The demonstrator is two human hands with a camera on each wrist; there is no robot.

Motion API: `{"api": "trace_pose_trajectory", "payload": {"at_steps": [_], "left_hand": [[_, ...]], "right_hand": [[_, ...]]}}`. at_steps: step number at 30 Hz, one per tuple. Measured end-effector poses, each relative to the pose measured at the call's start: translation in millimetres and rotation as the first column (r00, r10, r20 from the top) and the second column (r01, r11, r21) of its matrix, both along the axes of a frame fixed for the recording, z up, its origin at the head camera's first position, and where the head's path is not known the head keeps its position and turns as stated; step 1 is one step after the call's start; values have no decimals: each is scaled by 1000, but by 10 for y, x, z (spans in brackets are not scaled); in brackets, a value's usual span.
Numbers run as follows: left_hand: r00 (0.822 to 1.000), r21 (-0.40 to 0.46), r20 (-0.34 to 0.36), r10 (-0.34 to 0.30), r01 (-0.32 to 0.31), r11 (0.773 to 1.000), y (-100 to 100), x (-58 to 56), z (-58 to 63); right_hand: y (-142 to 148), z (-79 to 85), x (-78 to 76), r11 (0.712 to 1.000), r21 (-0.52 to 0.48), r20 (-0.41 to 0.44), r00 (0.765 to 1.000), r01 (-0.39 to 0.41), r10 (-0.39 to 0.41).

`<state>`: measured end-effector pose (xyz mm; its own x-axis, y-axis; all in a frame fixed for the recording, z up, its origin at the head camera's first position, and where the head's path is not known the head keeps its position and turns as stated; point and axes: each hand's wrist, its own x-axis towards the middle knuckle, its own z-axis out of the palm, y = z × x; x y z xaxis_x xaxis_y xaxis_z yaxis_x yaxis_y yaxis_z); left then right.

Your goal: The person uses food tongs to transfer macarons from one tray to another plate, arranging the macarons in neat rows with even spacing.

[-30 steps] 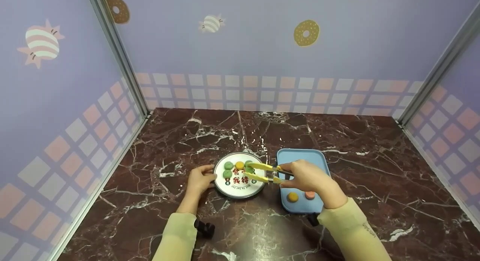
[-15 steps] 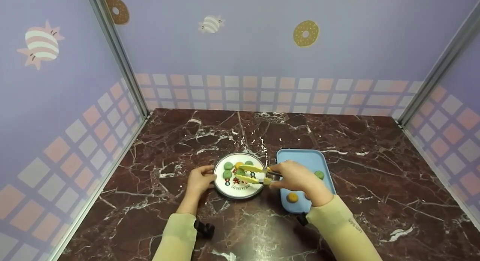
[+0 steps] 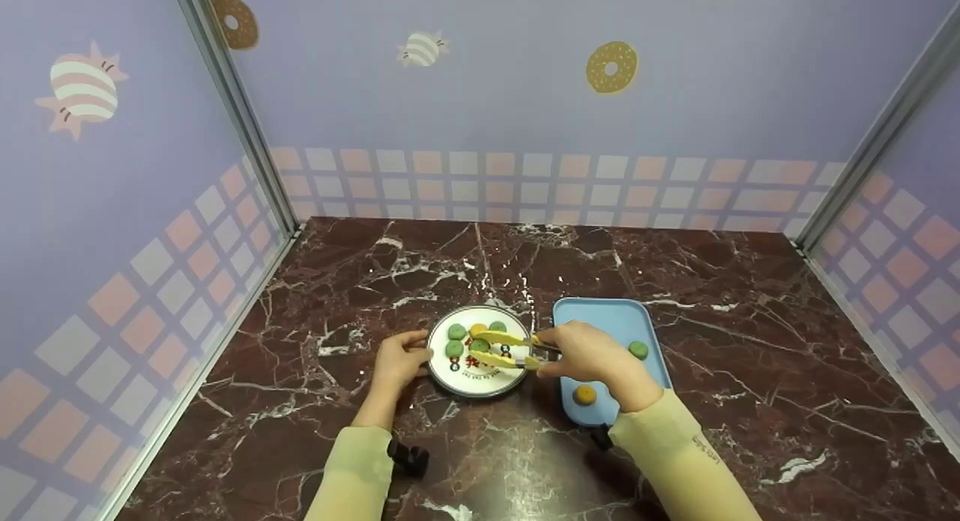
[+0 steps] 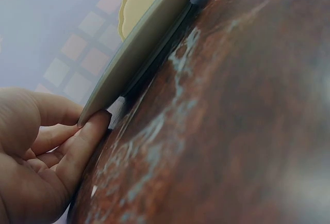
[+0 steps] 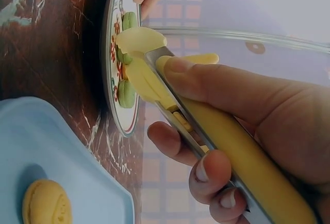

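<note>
In the head view a round white plate with red lettering lies on the table. My left hand pinches its left rim; the left wrist view has fingers above and below the plate edge. My right hand grips yellow-tipped tongs, whose tips reach over the plate. Between the parted tips sits a green macaron. Beside it are two green macarons at the left, one a green macaron, plus another green macaron at the back right. The tongs partly cover a yellow macaron.
Right of the plate stands a light blue tray, partly under my right forearm. It carries a green macaron and a yellow macaron. Patterned walls enclose the dark marbled table at the back and sides.
My right hand has moved left with the tongs, bringing a green macaron further in on the plate. The tongs' tips have since spread slightly. My left hand stays at the rim.
</note>
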<state>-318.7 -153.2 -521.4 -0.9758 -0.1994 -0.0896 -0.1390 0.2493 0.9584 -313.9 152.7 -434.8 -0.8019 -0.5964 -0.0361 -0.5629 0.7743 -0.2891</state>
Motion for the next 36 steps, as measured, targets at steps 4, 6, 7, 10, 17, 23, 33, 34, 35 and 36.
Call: {"api": "trace_pose_trajectory", "payload": {"at_steps": [4,6,7,10,17,23,33,34,35,36], "left_hand": [[1000,1,-4,-2,2,1000,-6,1,4],[1000,6,-6,-4,4,1000,-6,1,5],[1000,8,-7,-4,4,1000,-4,2,5],[1000,12,-10,-2,2,1000,3,2,1],[1000,5,-10,-1,1,1000,5,8,4],[1000,-11,-19,-12,12,1000,-12,-3,-11],[1000,-14,-16,-5,4,1000,-8,-18,-25],[1000,-13,-14,-4,4,1000,-7,-18,-26],[1000,-13,-12,-4,3,1000,-8,-18,-27],[1000,-14,-12,-4,4,1000,-8,-16,-27]], "right_hand": [[4,3,1,1000,-5,-4,1000,-1,1],[6,3,2,1000,-5,-1,1000,2,-2],[8,3,3,1000,-6,2,1000,4,-4],[14,5,9,1000,-8,8,1000,13,-13],[62,30,49,999,-28,23,999,32,-31],[164,67,89,997,-72,-9,1000,-4,3],[434,143,171,997,-74,-27,1000,10,-12],[467,144,181,997,-74,-31,999,8,-11],[499,146,192,997,-77,-36,999,6,-9],[532,146,205,997,-79,-40,999,7,-10]]}}
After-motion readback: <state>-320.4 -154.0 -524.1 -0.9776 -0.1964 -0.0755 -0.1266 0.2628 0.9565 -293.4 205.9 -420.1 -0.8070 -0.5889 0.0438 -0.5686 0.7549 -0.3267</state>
